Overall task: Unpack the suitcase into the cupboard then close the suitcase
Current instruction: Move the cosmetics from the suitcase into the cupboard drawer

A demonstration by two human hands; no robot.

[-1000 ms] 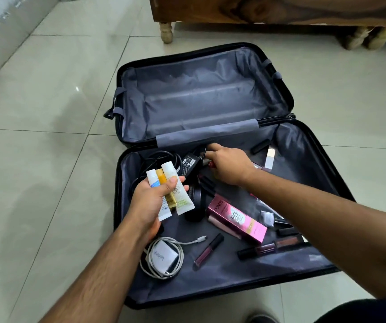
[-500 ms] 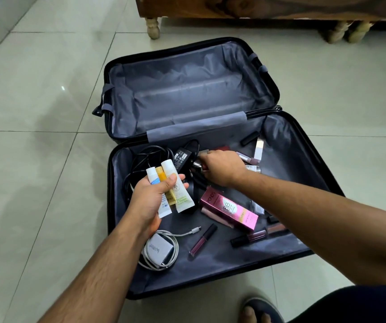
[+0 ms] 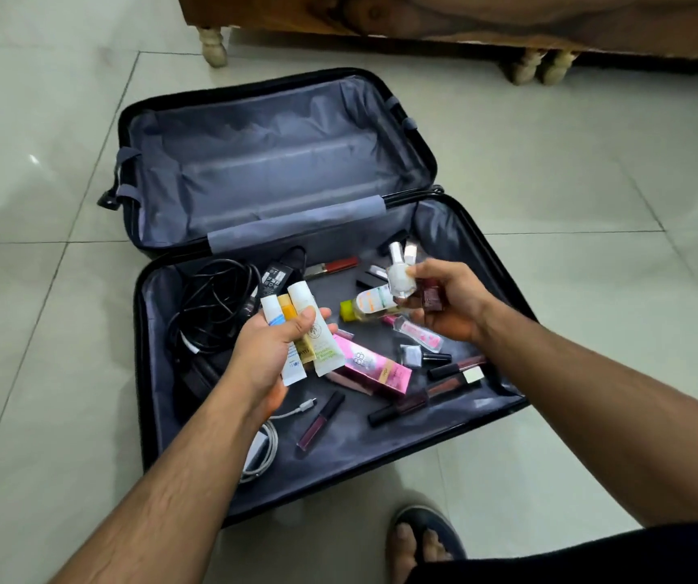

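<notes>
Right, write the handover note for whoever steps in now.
Left hand: grips three tubes.
Right hand: holds small nail polish bottles.
Suitcase: open on the floor; far half shows only lining.
Near half holds black cables, a pink box, lip glosses, a white charger and more cosmetics.
Done: nothing visibly stowed.
Left: carry everything to the cupboard, close the suitcase.

Right hand [image 3: 448, 303] up, bottles [image 3: 400, 278] in grip
</notes>
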